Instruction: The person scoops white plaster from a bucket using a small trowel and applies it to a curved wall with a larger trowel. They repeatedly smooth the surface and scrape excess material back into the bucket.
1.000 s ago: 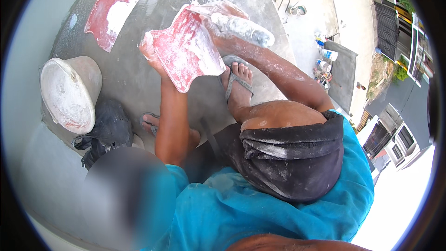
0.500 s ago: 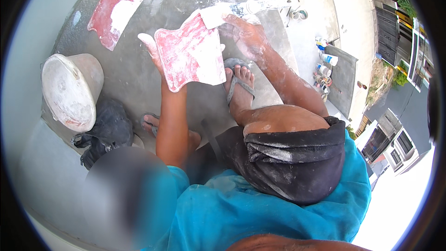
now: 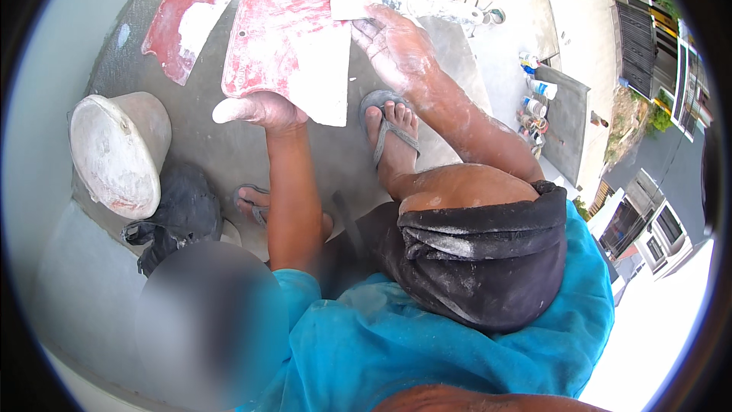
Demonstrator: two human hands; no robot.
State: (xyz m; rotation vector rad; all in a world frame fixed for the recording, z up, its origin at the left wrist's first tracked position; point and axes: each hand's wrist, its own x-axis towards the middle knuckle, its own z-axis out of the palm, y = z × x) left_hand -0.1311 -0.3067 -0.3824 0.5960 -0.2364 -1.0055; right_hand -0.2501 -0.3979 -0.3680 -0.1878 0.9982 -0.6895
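Note:
My left hand (image 3: 271, 111) holds a red plastic putty spreader (image 3: 286, 38) from beneath. Its thumb sticks out to the left, and most of its fingers are hidden under the sheet. White putty coats much of the red surface, most heavily at the right. My right hand (image 3: 404, 53) grips a putty knife (image 3: 438, 8) near where the blade meets the smeared white handle. The white-coated blade lies against the spreader's upper right corner. A second red spreader (image 3: 187, 19), with a white patch, lies on the grey floor at the far left.
At the left a putty-crusted white bucket (image 3: 122, 152) lies tilted beside a black plastic bag (image 3: 183, 206). My sandalled foot (image 3: 395, 141) rests near the platform's right edge. Beyond that edge, lower down, several small containers (image 3: 534, 107) stand by a grey panel (image 3: 563, 118).
The held spreader has moved left and turned, and my left thumb now shows below it. The putty knife has shifted slightly, its blade still at the spreader's upper right corner.

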